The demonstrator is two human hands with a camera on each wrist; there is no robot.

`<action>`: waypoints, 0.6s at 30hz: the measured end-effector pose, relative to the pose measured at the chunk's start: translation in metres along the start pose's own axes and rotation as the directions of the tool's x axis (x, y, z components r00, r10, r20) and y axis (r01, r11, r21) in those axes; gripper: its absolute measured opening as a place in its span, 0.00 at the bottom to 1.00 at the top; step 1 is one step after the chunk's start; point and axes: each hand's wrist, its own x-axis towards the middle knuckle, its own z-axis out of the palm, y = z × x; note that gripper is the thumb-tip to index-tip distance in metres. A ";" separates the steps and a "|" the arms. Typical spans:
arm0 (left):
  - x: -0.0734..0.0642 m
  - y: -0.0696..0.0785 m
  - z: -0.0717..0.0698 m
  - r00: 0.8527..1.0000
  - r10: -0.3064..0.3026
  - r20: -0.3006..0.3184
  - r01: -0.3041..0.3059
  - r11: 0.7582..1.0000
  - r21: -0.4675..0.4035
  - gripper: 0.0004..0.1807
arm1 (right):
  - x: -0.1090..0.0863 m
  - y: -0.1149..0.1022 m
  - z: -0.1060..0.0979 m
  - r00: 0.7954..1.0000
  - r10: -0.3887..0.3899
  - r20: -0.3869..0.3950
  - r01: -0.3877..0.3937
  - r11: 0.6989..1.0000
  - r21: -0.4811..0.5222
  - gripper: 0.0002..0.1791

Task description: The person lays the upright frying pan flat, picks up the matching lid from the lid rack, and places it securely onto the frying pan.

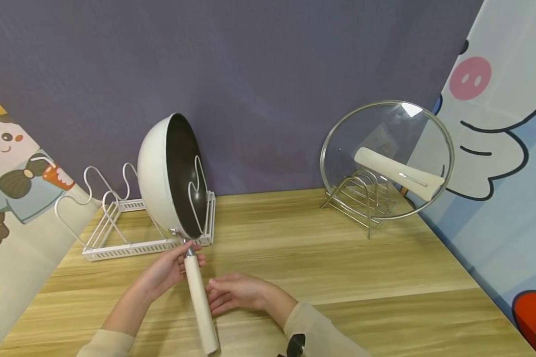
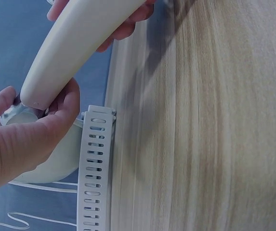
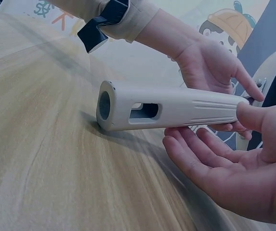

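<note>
A white wok [image 1: 154, 163] with a dark inside stands on its side in a white wire rack [image 1: 129, 249], its cream handle [image 1: 199, 302] pointing down toward the front. My left hand [image 1: 165, 272] holds the wok at the metal neck between pan and handle, thumb on one side and fingers behind. Close beside the handle on its right is my right hand [image 1: 238, 293], fingers loosely bent. In the right wrist view, the right hand [image 3: 243, 168] has its fingers under the handle [image 3: 176, 107] and its thumb near the neck end.
A glass lid [image 1: 386, 129] with a cream grip [image 1: 397, 173] leans in a small metal wire stand [image 1: 362, 206] at the back right. Everything stands on a wood-grain table [image 1: 286, 238], with a dark purple wall [image 1: 268, 99] behind and cartoon-printed panels at both sides.
</note>
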 end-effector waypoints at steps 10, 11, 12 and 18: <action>0.000 -0.001 0.003 1.000 -0.003 0.019 0.003 1.000 -0.001 0.32 | 0.002 0.001 0.006 0.999 0.010 -0.037 -0.010 1.000 0.012 0.21; 0.000 -0.001 0.003 1.000 -0.001 0.024 0.001 1.000 -0.007 0.32 | 0.002 0.001 0.006 0.999 0.012 -0.039 -0.012 1.000 0.012 0.20; 0.001 -0.002 0.004 1.000 0.001 0.029 -0.001 1.000 -0.012 0.31 | 0.002 0.002 0.007 0.999 0.013 -0.041 -0.012 1.000 0.013 0.20; 0.002 -0.007 0.006 0.999 0.003 0.045 -0.002 0.999 -0.036 0.32 | 0.002 0.004 0.010 0.999 0.012 -0.051 -0.012 1.000 0.009 0.22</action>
